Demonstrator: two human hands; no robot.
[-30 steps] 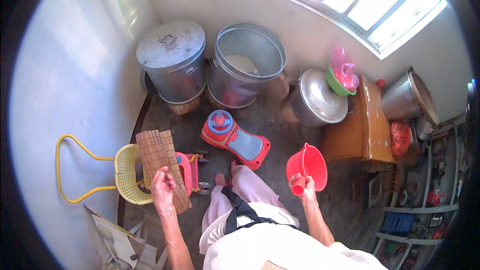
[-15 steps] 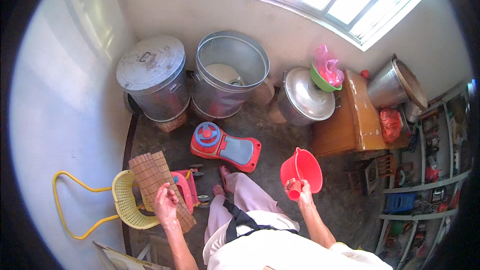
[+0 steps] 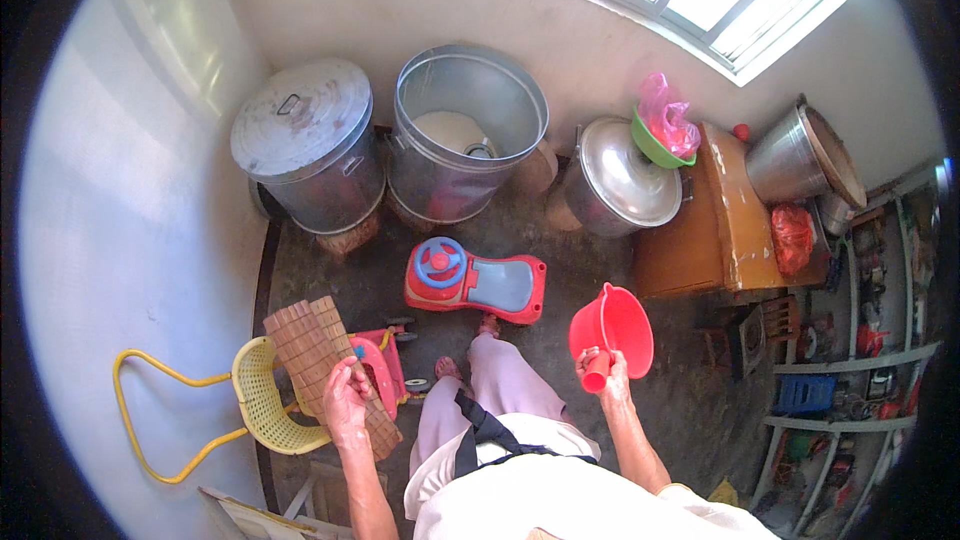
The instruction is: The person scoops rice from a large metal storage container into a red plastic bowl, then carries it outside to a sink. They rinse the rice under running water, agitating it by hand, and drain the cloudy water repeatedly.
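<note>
My left hand [image 3: 345, 402] grips a rolled brown bamboo mat [image 3: 312, 350], held upright over a yellow basket seat [image 3: 262, 402] and a pink toy tricycle [image 3: 382, 368]. My right hand [image 3: 607, 375] holds a red plastic scoop [image 3: 618, 328] by its handle, mouth facing up. Ahead stand two large metal drums: the left drum [image 3: 305, 145] has its lid on, and the right drum [image 3: 465, 135] stands without a lid and shows a pale filling inside. A red and blue ride-on toy car [image 3: 475, 283] lies on the floor between me and the drums.
A big lidded aluminium pot [image 3: 622, 178] stands right of the drums. A wooden table [image 3: 722, 215] carries a green bowl with a pink bag [image 3: 662, 130] and another metal pot [image 3: 800, 155]. Metal shelves [image 3: 860, 360] line the right. White walls close the left and back.
I have stepped closer to the drums; they look larger and nearer. Both hands keep their hold on the mat and the scoop.
</note>
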